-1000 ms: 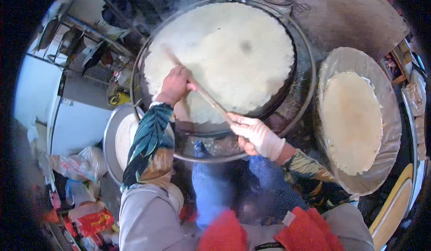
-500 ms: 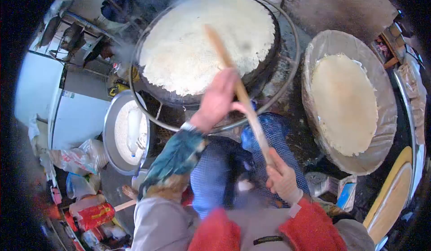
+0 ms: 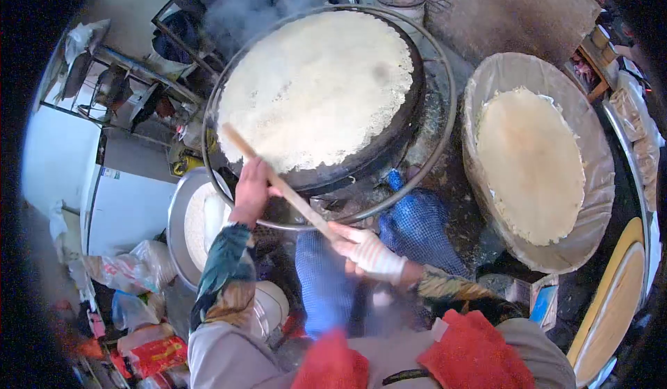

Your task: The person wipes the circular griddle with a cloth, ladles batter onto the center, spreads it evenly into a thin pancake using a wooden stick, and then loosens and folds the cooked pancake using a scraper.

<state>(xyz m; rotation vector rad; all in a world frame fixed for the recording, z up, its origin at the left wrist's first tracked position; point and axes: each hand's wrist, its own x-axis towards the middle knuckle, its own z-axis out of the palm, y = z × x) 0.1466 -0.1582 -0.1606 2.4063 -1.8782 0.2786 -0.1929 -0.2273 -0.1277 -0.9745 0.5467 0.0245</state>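
Both of my hands are closed on one long wooden stick. My left hand grips it around its middle, near the lower left rim of the round griddle. Farther down, my right hand, with a striped wrap around the palm, holds the near end. The stick's far end lies over the lower left edge of a large pale flatbread, which covers most of the griddle. A metal ring surrounds the griddle.
At the right, a plastic-lined basket holds another flatbread. A metal basin of white batter or flour stands at the left. Round boards lean at the lower right. Steam rises behind the griddle, and bags lie at the lower left.
Since half a second ago, the stick's far end has swung left and down to the flatbread's edge. My left hand has moved left, and my right hand left and upward. The view has shifted slightly.
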